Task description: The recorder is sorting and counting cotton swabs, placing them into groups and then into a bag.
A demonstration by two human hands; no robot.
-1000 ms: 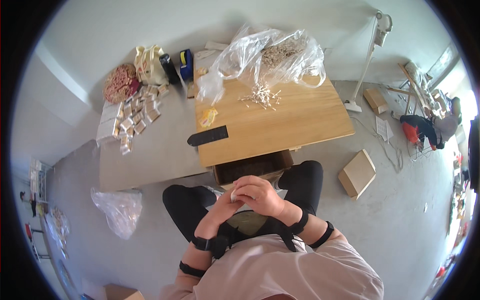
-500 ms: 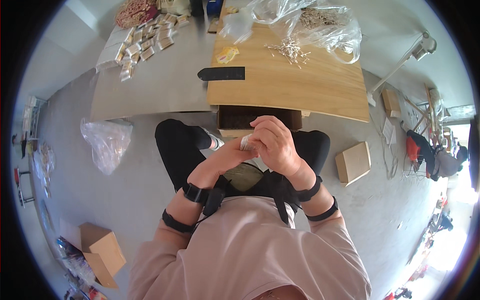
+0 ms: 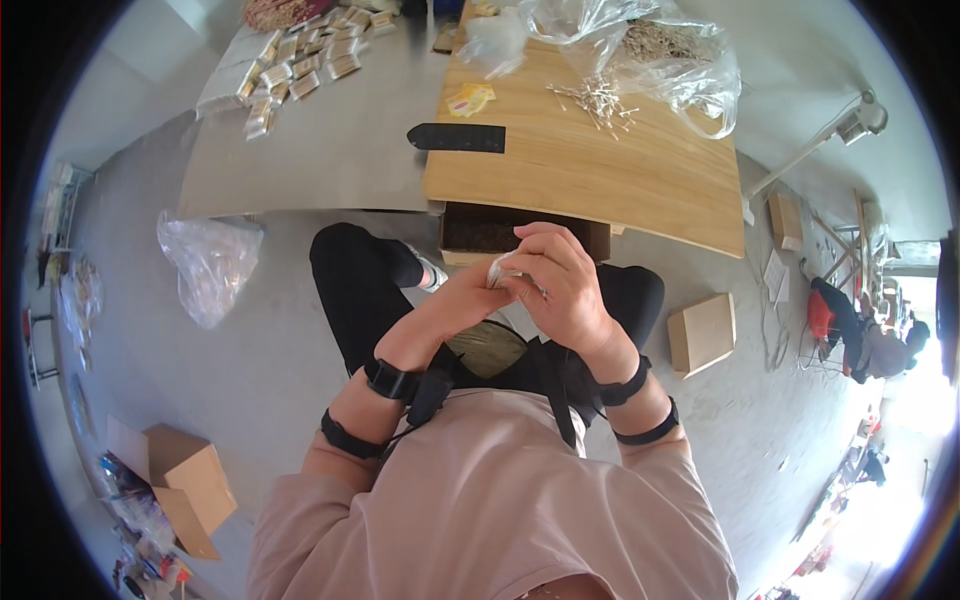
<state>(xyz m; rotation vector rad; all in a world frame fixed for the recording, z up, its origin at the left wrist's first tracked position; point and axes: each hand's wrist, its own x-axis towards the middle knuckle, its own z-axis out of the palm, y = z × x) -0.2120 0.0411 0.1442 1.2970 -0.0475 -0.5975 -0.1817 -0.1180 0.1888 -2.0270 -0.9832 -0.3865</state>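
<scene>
My left hand (image 3: 470,302) and my right hand (image 3: 560,290) meet above my lap, in front of the table edge. Between them is a small whitish, shiny thing (image 3: 496,271), perhaps a bundle or small wrapper; its kind is too small to make out. The left fingers are closed round it, partly hidden behind the right hand. Curled over its right side, the right thumb and fingers pinch at it. On the wooden board ahead lies a loose pile of white cotton swabs (image 3: 603,103), near a large clear plastic bag (image 3: 690,75).
A black strip (image 3: 457,138) and yellow cards (image 3: 470,99) lie on the table; several small packets (image 3: 305,66) are heaped at its left. Below is an open drawer or box (image 3: 475,238). Cartons (image 3: 702,335) and a plastic bag (image 3: 209,265) stand on the floor. A person (image 3: 880,340) sits far right.
My right fingers have opened a little and shifted on the whitish thing, which now stands higher between the hands. The whole view has tilted slightly.
</scene>
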